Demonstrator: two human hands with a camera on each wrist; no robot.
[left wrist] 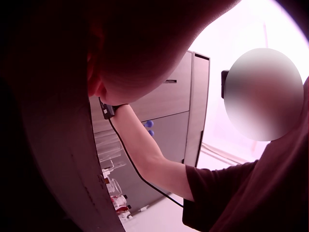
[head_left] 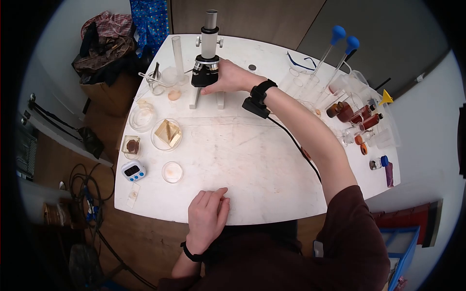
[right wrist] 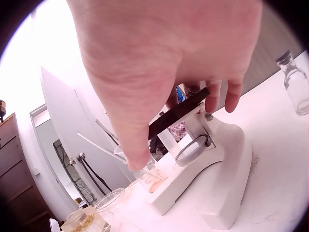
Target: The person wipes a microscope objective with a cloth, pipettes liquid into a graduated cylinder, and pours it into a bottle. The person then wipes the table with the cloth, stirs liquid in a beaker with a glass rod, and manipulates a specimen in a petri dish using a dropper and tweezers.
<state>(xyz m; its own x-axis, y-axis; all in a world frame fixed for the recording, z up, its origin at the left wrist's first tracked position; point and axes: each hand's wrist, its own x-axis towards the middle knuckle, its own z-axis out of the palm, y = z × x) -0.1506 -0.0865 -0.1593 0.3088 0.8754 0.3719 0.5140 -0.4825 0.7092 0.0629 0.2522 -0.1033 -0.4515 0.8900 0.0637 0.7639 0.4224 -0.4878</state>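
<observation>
A white and black microscope [head_left: 209,44] stands upright at the far side of the white table. My right hand [head_left: 235,77] grips it at its black stage [right wrist: 179,112], with the thumb at one edge and the other fingers reaching round the far side. Below the stage, the right wrist view shows a round mirror [right wrist: 192,151] and the pale forked base [right wrist: 229,159] on the tabletop. My left hand [head_left: 208,213] rests at the table's near edge, fingers loosely bent, holding nothing. In the left wrist view that hand is dark and close to the camera.
On the left lie petri dishes [head_left: 172,172], a dish with a yellowish block [head_left: 168,134], a timer [head_left: 133,170] and a glass slide [head_left: 133,195]. A tall cylinder [head_left: 177,56] stands beside the microscope. Brown bottles [head_left: 345,112], blue-bulbed pipettes [head_left: 338,35] and safety glasses [head_left: 302,63] occupy the right.
</observation>
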